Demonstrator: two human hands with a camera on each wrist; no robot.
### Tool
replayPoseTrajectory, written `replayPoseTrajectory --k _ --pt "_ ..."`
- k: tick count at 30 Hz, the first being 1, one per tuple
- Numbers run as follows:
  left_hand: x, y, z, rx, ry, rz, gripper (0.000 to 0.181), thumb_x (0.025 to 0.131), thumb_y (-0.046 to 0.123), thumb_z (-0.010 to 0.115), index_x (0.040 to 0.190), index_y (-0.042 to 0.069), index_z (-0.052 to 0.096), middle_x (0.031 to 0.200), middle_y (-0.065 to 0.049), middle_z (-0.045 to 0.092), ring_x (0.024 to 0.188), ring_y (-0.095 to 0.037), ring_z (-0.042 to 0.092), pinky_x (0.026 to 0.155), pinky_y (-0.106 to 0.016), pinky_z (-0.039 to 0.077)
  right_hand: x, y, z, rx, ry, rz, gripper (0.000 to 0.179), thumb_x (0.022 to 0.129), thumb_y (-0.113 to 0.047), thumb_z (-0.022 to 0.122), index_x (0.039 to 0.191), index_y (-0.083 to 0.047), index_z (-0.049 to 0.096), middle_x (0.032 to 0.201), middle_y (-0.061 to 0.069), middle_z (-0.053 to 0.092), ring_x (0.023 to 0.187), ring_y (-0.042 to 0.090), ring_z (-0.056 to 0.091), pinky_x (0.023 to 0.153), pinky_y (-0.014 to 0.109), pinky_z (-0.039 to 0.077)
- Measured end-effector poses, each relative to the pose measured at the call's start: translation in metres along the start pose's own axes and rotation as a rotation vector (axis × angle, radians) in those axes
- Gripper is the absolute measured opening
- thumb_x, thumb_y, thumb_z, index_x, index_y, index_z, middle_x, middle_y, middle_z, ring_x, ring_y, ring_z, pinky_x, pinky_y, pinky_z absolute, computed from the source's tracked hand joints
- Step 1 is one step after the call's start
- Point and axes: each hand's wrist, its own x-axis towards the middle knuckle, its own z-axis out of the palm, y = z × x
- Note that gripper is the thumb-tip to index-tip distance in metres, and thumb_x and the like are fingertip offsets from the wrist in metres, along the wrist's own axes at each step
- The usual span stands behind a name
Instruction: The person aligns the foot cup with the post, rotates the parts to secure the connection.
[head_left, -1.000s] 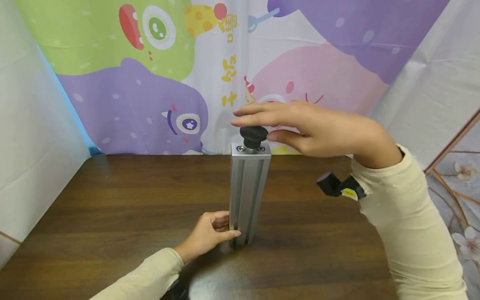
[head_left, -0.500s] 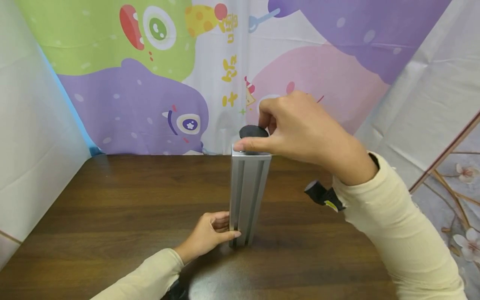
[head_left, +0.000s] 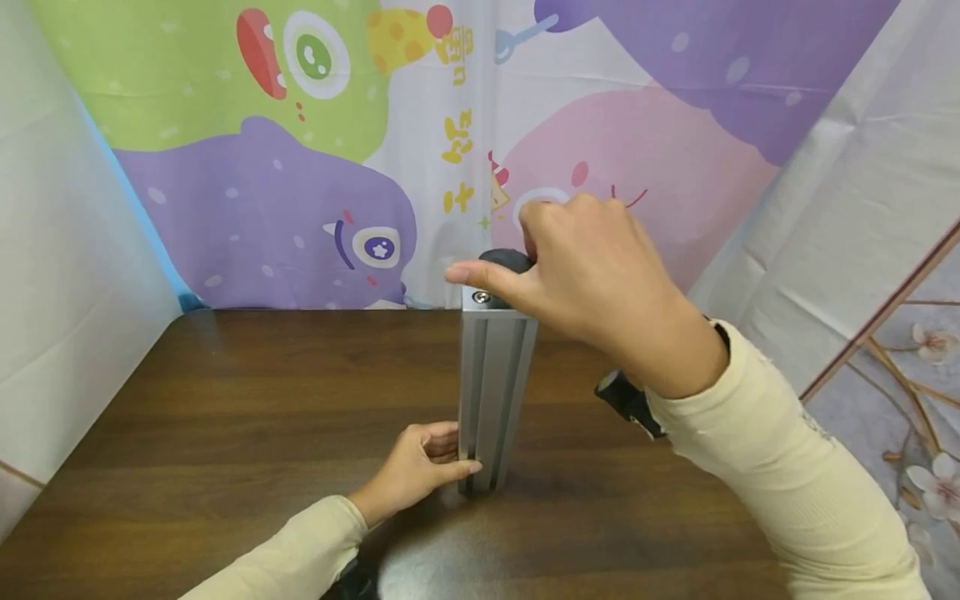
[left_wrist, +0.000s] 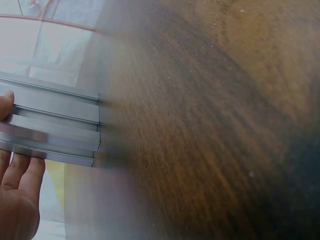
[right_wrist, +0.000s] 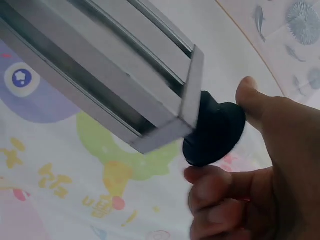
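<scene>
A silver aluminium profile (head_left: 491, 392) with long slots stands upright on the table. Near its base, my left hand (head_left: 412, 467) grips it, thumb on the near face and fingers behind. The left wrist view shows the profile's lower end beyond those fingers (left_wrist: 31, 177). Screwed to the end plate on top is a black round levelling foot (head_left: 504, 258). My right hand (head_left: 600, 283) holds this foot by its rim from the right. In the right wrist view, the thumb lies on one side of the foot (right_wrist: 220, 132) and curled fingers on the other.
The brown wooden table (head_left: 262, 392) reaches back to a curtain (head_left: 435, 167) with cartoon figures. White cloth (head_left: 75, 250) hangs at the left, and a flowered panel (head_left: 930, 392) is at the right. A black wrist camera (head_left: 628, 400) sits below my right wrist.
My right hand, at first stretched out flat over the levelling foot, has curled its fingers around it, with the wrist lowered and turned. The left hand and the profile have stayed put.
</scene>
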Motion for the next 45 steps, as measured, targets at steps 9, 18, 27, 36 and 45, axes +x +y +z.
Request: replayPoseTrajectory --k 9,18,27,36,45 --pt "0.002 -0.001 0.001 0.001 0.001 -0.002 0.040 0.072 0.008 0.073 0.106 -0.007 0.059 0.098 -0.017 0.065 0.091 -0.018 0.062 0.079 -0.026 0.051 0.006 0.030 -0.019 0.209 -0.319 -0.319 0.042 0.089 -0.039 0.050 0.121 -0.012 0.052 0.109 -0.002 0.060 0.088 0.009 0.057 0.078 0.030 0.047" --pt "0.000 -0.001 0.000 0.005 0.008 -0.014 0.040 0.072 0.008 0.074 0.105 -0.006 0.059 0.097 -0.017 0.065 0.092 -0.019 0.062 0.079 -0.026 0.051 0.016 0.049 -0.014 0.405 -0.396 -0.667 0.052 0.085 0.009 0.049 0.128 -0.019 0.048 0.127 -0.005 0.049 0.109 0.006 0.048 0.088 0.024 0.044" --pt "0.000 -0.002 -0.001 -0.002 0.019 -0.019 0.040 0.071 0.007 0.074 0.106 -0.007 0.059 0.098 -0.018 0.065 0.093 -0.020 0.062 0.079 -0.026 0.051 0.012 0.019 -0.006 0.149 -0.103 -0.273 0.044 0.074 -0.057 0.060 0.069 -0.013 0.060 0.057 -0.005 0.052 0.051 0.011 0.046 0.052 0.027 0.040" --pt "0.000 0.000 -0.001 -0.009 0.000 -0.011 0.042 0.072 0.008 0.073 0.108 -0.006 0.058 0.100 -0.018 0.064 0.094 -0.021 0.061 0.080 -0.027 0.050 -0.003 -0.003 0.009 -0.055 0.171 -0.018 0.061 0.070 -0.068 0.053 0.052 -0.012 0.038 0.044 -0.002 0.031 0.040 0.015 0.026 0.031 0.028 0.024" --pt "-0.001 0.000 -0.002 0.002 -0.004 -0.026 0.043 0.073 0.008 0.072 0.111 -0.007 0.056 0.104 -0.018 0.062 0.099 -0.025 0.059 0.082 -0.027 0.049 -0.004 0.000 0.004 0.020 0.076 -0.010 0.062 0.071 -0.071 0.050 0.061 -0.010 0.048 0.050 0.002 0.045 0.041 0.019 0.040 0.037 0.029 0.033"
